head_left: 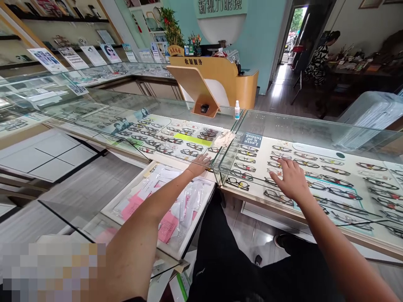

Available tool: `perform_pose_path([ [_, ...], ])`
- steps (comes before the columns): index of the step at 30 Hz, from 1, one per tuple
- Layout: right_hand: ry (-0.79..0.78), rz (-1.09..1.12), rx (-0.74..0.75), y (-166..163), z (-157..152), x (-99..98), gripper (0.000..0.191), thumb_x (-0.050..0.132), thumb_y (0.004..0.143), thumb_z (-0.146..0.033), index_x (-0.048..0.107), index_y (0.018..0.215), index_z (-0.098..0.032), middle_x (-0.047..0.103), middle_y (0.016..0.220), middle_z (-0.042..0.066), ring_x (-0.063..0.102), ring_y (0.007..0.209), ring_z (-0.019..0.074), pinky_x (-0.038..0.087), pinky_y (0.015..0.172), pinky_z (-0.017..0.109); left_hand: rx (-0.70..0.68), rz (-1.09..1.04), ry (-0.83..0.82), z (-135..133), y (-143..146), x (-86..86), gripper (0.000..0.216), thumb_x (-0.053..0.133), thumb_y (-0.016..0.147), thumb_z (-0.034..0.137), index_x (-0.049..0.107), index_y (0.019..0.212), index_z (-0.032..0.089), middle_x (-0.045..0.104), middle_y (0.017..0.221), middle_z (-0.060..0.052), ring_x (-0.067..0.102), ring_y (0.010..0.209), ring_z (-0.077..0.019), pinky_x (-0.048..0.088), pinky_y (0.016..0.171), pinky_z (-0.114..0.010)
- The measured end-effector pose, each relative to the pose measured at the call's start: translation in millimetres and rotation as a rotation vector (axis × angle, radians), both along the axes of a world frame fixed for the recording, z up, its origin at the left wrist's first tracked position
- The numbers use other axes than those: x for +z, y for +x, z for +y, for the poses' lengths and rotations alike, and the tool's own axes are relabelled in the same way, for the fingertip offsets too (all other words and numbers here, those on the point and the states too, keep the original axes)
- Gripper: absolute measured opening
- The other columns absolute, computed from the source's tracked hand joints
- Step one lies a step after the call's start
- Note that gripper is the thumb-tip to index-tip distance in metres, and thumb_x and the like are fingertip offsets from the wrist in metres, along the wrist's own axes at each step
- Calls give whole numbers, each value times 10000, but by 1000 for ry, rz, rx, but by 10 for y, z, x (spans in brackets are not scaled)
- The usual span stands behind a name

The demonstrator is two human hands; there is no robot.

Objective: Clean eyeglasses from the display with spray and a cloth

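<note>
My left hand (199, 165) lies with its fingers stretched out at the near edge of a glass display case (151, 98), beside the joint with the neighbouring case. My right hand (292, 179) rests palm down, fingers spread, on or just over the glass of the right-hand case (283, 119); nothing is in it. Rows of eyeglasses (341, 193) show beneath the glass. A crumpled pale cloth (224, 139) is near the joint, beyond my left hand. Under my left forearm, a pulled-out drawer (185, 248) holds pink slips (168, 226), white papers and clear plastic bags.
A small white spray bottle (237, 110) and a tilted wooden-backed stand mirror (193, 86) stand on the glass. Plastic-wrapped stock (373, 119) is at the right. Behind is a wooden counter (247, 90). A person (317, 58) sits by a cluttered table at the back right.
</note>
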State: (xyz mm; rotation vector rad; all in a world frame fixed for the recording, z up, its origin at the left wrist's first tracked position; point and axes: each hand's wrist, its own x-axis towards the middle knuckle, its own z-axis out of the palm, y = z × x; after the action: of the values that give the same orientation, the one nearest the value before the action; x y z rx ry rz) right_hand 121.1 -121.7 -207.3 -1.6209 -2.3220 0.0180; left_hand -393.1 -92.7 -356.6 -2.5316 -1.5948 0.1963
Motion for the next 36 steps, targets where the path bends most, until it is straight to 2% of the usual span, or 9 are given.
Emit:
perform_pose_path([
  [6,-8,-7,-1,7,9,-2,618,473,1119,-561,598,1575,-162,611,1649,211,529,1525,427,488,1217,626,65,-5,19,111,94,-112,434,532,1004,54,789,1351,99,616,1672,-207,418,1667,-404,311,1356,-599],
  [9,-10,-12,-9,1,16,7,620,473,1117,-559,598,1571,-157,608,1649,214,523,1525,431,483,1216,618,79,-14,14,177,140,-141,467,571,968,44,784,1378,112,650,1629,-209,435,1658,-403,323,1349,-582],
  [14,-26,-3,-7,-13,19,19,630,479,1114,-560,598,1575,-147,590,1669,215,509,1529,434,464,1235,615,70,-8,8,181,200,-91,500,543,984,53,766,1425,135,679,1593,-200,443,1658,-402,317,1348,-581],
  [18,-25,5,-9,-18,17,17,631,482,1115,-573,603,1574,-156,585,1678,213,513,1523,436,463,1228,619,64,5,18,46,211,9,468,543,1026,135,742,1448,98,682,1582,-224,414,1671,-418,295,1353,-594],
  [22,-31,8,-11,-15,16,5,636,488,1113,-571,601,1577,-152,588,1675,212,513,1521,433,463,1228,613,65,21,18,-153,195,125,458,554,1055,237,749,1448,105,647,1638,-220,410,1671,-446,290,1357,-627],
  [25,-34,24,-8,-9,23,4,635,505,1103,-570,606,1574,-157,586,1676,214,519,1507,436,461,1226,617,69,30,11,-298,188,229,470,538,1065,248,751,1458,106,635,1659,-211,442,1651,-468,312,1348,-645],
  [29,-55,33,-11,-4,36,22,640,520,1089,-569,603,1576,-162,575,1689,209,512,1513,433,452,1224,610,59,27,12,-557,128,468,471,546,1070,249,755,1472,120,655,1644,-194,477,1637,-464,337,1343,-656],
  [32,-58,36,-7,-4,26,29,642,513,1089,-572,603,1575,-162,581,1686,203,499,1529,422,437,1235,591,38,24,9,-874,-1,717,424,534,1090,276,804,1404,185,680,1628,-149,527,1607,-440,420,1292,-642],
  [36,-64,48,1,-2,16,19,631,504,1101,-558,608,1574,-153,567,1702,206,478,1563,419,422,1257,592,18,-29,24,-1454,-165,1033,428,485,1127,320,821,1388,271,685,1632,-83,555,1597,-392,483,1244,-606],
])
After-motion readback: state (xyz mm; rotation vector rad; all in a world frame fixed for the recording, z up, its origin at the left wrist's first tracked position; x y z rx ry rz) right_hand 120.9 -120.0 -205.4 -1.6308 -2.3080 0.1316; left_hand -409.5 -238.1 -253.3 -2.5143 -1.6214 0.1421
